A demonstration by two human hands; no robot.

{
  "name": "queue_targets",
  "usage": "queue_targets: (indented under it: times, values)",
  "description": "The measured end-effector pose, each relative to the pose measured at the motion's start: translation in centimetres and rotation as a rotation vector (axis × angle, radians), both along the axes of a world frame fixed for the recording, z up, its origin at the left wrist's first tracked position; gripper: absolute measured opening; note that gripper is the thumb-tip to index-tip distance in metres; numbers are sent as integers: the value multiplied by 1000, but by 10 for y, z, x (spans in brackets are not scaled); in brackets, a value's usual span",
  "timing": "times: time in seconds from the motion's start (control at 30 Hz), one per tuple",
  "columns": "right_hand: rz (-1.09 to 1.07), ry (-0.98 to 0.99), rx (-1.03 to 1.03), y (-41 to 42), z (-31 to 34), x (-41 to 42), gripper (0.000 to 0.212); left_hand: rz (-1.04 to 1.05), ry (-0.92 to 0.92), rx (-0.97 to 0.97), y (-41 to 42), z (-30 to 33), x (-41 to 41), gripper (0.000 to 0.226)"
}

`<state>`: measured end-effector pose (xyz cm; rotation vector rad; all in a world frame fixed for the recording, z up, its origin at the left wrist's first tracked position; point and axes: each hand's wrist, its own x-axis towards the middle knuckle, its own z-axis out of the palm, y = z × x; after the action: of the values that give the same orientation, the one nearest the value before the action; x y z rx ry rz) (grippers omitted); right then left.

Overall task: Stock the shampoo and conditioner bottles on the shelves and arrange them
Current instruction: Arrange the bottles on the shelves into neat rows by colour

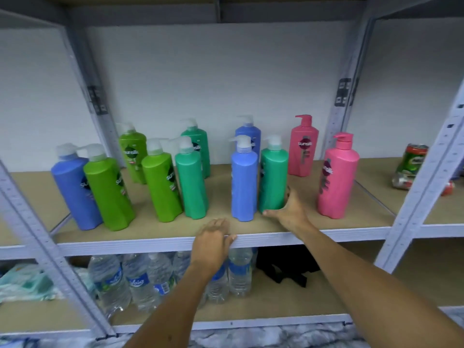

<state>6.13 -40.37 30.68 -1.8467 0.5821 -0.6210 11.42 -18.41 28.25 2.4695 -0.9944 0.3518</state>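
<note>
Several pump bottles stand on the tan shelf board (221, 228). From the left: a blue bottle (72, 189), two lime green bottles (108, 194) (160, 187), and a teal bottle (192, 184). Then come a blue bottle (243, 182), a teal bottle (273, 177) and a pink bottle (337, 177). Lime, teal, blue and pink bottles (302, 149) stand in the back row. My right hand (291, 209) wraps the base of the right teal bottle, thumb in front, fingers behind. My left hand (213, 238) rests on the shelf's front edge, holding nothing.
Grey metal uprights (426, 177) frame the bay on both sides. Cans (411, 162) sit in the neighbouring bay to the right. On the shelf below stand several water bottles (140, 277), with a black item (283, 267) and a pale green pack (22, 282).
</note>
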Motion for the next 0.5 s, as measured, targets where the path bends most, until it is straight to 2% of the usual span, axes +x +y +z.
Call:
queue_targets:
  times: [0.03,0.13,0.2,0.5]
  values:
    - [14,-19,10,-4,-2,5,108,-6,6,14,0,3,-1,42]
    - [31,3,5,-5,-3,11,81,-27,22,53,2,4,3,46]
    - [25,10,-10,-3,-3,10,72,-45,34,90,4,4,5,48]
    - [-127,24,-104,29,-5,-16,72,-54,98,274,9,6,3,59]
